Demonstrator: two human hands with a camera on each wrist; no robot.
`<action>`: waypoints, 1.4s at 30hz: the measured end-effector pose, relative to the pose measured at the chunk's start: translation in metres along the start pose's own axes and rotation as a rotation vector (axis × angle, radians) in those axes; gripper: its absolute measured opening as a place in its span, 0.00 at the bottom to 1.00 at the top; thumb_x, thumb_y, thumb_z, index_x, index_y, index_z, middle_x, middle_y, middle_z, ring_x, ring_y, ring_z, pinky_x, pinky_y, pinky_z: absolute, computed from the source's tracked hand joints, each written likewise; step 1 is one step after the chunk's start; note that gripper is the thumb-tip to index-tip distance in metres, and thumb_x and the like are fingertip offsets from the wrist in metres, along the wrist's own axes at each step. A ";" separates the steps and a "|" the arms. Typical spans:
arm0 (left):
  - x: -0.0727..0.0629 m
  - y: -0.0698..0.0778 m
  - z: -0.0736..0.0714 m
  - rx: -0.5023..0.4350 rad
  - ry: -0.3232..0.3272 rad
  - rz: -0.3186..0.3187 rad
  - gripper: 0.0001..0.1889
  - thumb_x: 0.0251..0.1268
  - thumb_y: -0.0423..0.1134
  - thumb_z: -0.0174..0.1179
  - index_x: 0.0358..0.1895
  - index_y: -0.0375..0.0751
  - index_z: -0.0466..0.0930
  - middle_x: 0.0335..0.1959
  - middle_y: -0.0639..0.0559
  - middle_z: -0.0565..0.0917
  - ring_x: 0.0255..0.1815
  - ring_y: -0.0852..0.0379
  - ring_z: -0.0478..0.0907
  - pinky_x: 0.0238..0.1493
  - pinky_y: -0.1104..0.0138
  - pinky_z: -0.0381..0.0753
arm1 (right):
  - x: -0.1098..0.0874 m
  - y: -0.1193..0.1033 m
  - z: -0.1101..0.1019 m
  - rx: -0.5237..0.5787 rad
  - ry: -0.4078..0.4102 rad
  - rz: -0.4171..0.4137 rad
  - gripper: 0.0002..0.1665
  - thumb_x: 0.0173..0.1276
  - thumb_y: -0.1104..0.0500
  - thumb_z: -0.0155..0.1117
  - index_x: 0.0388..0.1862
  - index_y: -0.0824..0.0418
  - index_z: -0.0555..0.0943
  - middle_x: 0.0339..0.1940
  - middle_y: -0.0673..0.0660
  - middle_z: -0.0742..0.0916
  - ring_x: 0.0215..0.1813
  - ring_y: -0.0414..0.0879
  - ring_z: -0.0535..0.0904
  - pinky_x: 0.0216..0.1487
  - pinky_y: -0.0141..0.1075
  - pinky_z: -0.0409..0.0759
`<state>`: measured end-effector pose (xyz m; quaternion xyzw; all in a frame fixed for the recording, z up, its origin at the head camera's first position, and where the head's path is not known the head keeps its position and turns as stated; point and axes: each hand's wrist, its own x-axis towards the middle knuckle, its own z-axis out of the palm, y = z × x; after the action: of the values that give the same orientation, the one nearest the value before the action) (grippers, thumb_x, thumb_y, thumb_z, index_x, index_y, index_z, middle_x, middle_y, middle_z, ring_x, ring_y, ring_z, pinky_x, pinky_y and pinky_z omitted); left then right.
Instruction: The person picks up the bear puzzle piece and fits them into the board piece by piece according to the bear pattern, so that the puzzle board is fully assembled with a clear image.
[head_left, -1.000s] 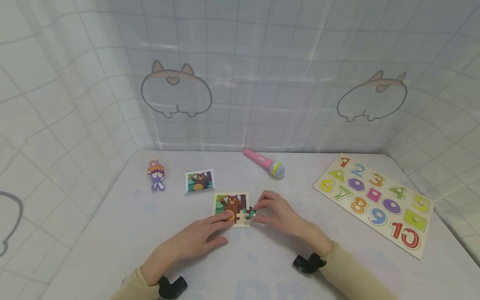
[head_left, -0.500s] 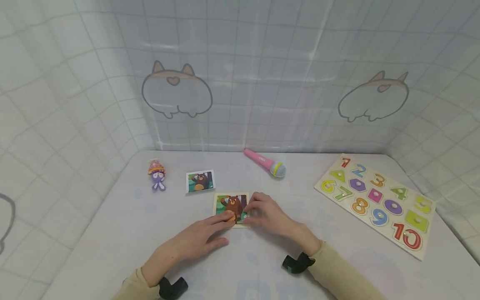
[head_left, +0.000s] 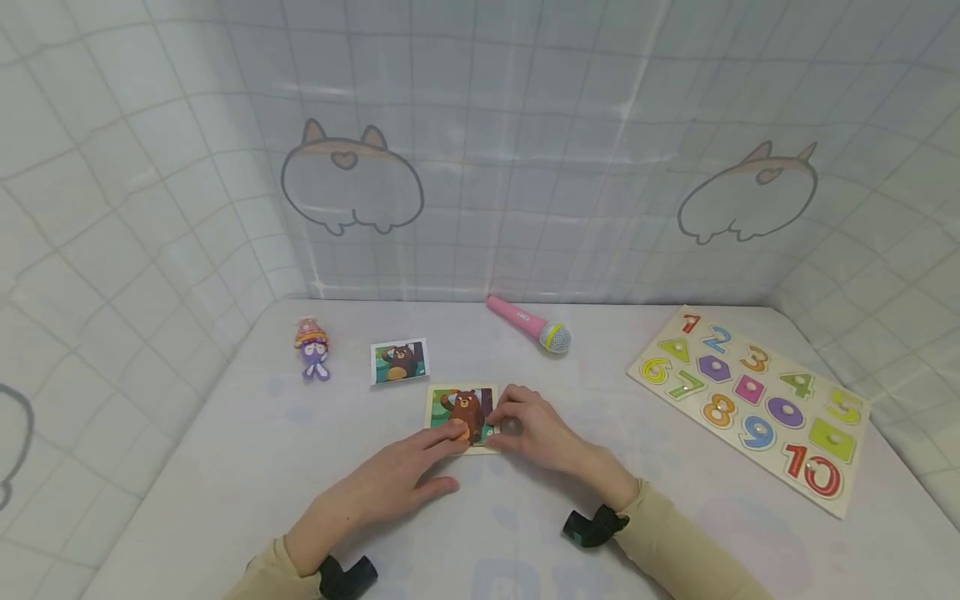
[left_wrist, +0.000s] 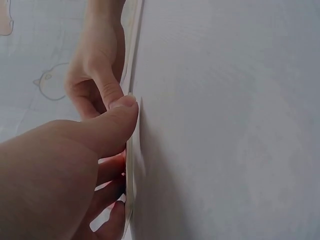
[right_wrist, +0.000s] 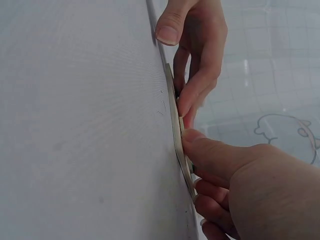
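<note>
A small square bear jigsaw puzzle point(head_left: 444, 402) in a pale wooden frame lies flat on the white table. My left hand point(head_left: 397, 475) rests its outstretched fingers on the lower middle of the picture, thumb apart on the table side. At the lower right corner, my right hand point(head_left: 536, 432) pinches a green puzzle piece point(head_left: 490, 432), which lies in line with the picture and is partly covered by the fingers. In the right wrist view the thin board edge point(right_wrist: 176, 125) shows edge-on, with the right thumb and fingers right at it.
Behind the puzzle lies a card point(head_left: 400, 362) with the same bear picture. A purple doll in a hat point(head_left: 313, 350) is at the back left, and a pink toy microphone point(head_left: 528, 325) at the back middle. A wooden number board point(head_left: 750, 408) lies on the right.
My right hand has moved left, bringing the puzzle piece from beside the frame into the gap at the lower right corner. My left hand has stayed in place.
</note>
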<state>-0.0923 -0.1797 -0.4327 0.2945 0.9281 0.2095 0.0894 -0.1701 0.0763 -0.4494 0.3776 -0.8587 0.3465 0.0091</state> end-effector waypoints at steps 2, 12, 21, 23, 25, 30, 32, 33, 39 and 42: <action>0.000 0.000 0.001 0.015 0.007 0.005 0.28 0.73 0.57 0.54 0.72 0.52 0.70 0.77 0.54 0.64 0.75 0.50 0.67 0.68 0.50 0.73 | 0.000 -0.001 0.000 0.007 -0.005 0.008 0.12 0.59 0.54 0.77 0.41 0.56 0.88 0.38 0.45 0.79 0.41 0.39 0.73 0.43 0.31 0.73; 0.002 0.002 0.001 0.045 -0.057 -0.037 0.29 0.73 0.62 0.51 0.75 0.67 0.64 0.77 0.52 0.63 0.75 0.47 0.64 0.67 0.47 0.74 | 0.000 0.000 0.000 0.023 -0.005 -0.012 0.07 0.59 0.56 0.77 0.35 0.55 0.89 0.35 0.46 0.80 0.38 0.40 0.74 0.40 0.30 0.72; 0.003 0.005 0.003 0.039 -0.042 -0.008 0.30 0.73 0.62 0.51 0.75 0.62 0.65 0.79 0.59 0.60 0.78 0.47 0.58 0.73 0.47 0.66 | 0.000 -0.001 0.000 0.027 -0.005 -0.004 0.05 0.59 0.56 0.77 0.33 0.54 0.88 0.35 0.45 0.80 0.38 0.39 0.74 0.40 0.29 0.73; 0.004 0.005 0.003 0.036 -0.042 0.003 0.30 0.73 0.62 0.51 0.75 0.60 0.65 0.79 0.62 0.60 0.79 0.48 0.56 0.74 0.46 0.64 | 0.000 -0.001 0.000 0.030 -0.007 -0.003 0.05 0.60 0.56 0.77 0.33 0.53 0.88 0.35 0.45 0.80 0.37 0.39 0.74 0.39 0.29 0.73; 0.004 0.006 0.004 0.034 -0.040 0.011 0.31 0.73 0.62 0.51 0.75 0.58 0.66 0.79 0.63 0.60 0.80 0.49 0.55 0.75 0.46 0.63 | 0.000 -0.001 0.000 0.036 -0.008 -0.004 0.05 0.60 0.56 0.77 0.33 0.54 0.88 0.34 0.45 0.80 0.37 0.39 0.74 0.39 0.29 0.74; 0.007 0.007 0.006 0.063 -0.028 0.020 0.32 0.73 0.62 0.51 0.76 0.56 0.64 0.79 0.61 0.61 0.80 0.49 0.55 0.75 0.45 0.62 | -0.001 -0.001 0.000 0.040 -0.006 -0.013 0.04 0.60 0.56 0.77 0.33 0.54 0.89 0.34 0.45 0.80 0.37 0.39 0.75 0.39 0.29 0.74; 0.007 0.007 0.007 0.083 -0.027 0.024 0.33 0.73 0.62 0.50 0.77 0.56 0.62 0.79 0.59 0.61 0.80 0.48 0.55 0.74 0.45 0.62 | -0.001 -0.001 0.000 0.041 -0.008 -0.014 0.04 0.60 0.57 0.77 0.33 0.55 0.89 0.34 0.45 0.80 0.37 0.39 0.75 0.39 0.29 0.74; 0.008 0.007 0.007 0.090 -0.029 0.026 0.34 0.74 0.63 0.50 0.78 0.55 0.61 0.79 0.59 0.61 0.80 0.48 0.54 0.74 0.44 0.62 | -0.001 -0.001 -0.001 0.043 -0.010 -0.013 0.04 0.61 0.57 0.76 0.33 0.55 0.90 0.34 0.46 0.80 0.37 0.39 0.74 0.39 0.28 0.74; 0.008 0.008 0.008 0.103 -0.037 0.014 0.35 0.74 0.64 0.47 0.79 0.56 0.57 0.80 0.59 0.59 0.80 0.48 0.53 0.72 0.42 0.64 | -0.002 0.000 -0.001 0.061 -0.016 -0.013 0.06 0.61 0.58 0.76 0.36 0.58 0.91 0.34 0.46 0.80 0.36 0.40 0.74 0.37 0.28 0.73; 0.008 0.008 0.009 0.087 -0.047 0.001 0.36 0.74 0.65 0.47 0.79 0.57 0.56 0.80 0.60 0.57 0.80 0.48 0.52 0.71 0.41 0.64 | -0.002 0.001 0.000 0.061 -0.024 -0.016 0.07 0.62 0.58 0.75 0.38 0.59 0.91 0.34 0.46 0.80 0.36 0.39 0.73 0.37 0.28 0.72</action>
<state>-0.0918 -0.1660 -0.4370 0.3034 0.9339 0.1618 0.0980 -0.1691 0.0784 -0.4507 0.3886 -0.8447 0.3679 -0.0099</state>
